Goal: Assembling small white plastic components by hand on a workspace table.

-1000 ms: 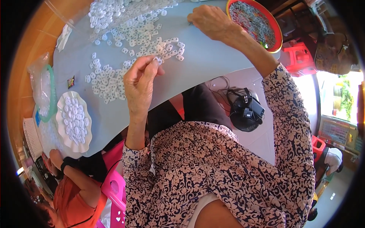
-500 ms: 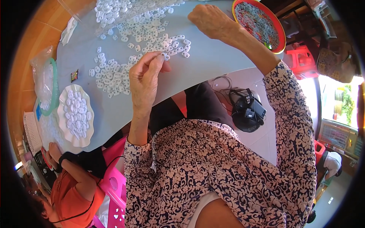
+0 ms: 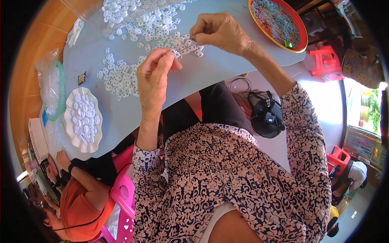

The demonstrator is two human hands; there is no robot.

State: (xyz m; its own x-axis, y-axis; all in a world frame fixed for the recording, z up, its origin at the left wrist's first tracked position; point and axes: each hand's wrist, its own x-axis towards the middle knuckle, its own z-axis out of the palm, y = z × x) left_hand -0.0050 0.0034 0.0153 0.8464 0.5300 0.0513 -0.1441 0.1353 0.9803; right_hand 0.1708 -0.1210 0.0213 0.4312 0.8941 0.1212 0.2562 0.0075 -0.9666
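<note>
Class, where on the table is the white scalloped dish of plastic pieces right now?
In the head view, the white scalloped dish sits near the grey table's left edge, left of the left hand, beside a green-rimmed bowl.

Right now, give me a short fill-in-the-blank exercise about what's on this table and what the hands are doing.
1. The left hand pinches a small ____ plastic ring.
2. The scalloped white dish lies to the person's ____.
3. The round tray by the right hand has a ____ rim.

Missing words: white; left; red
</note>
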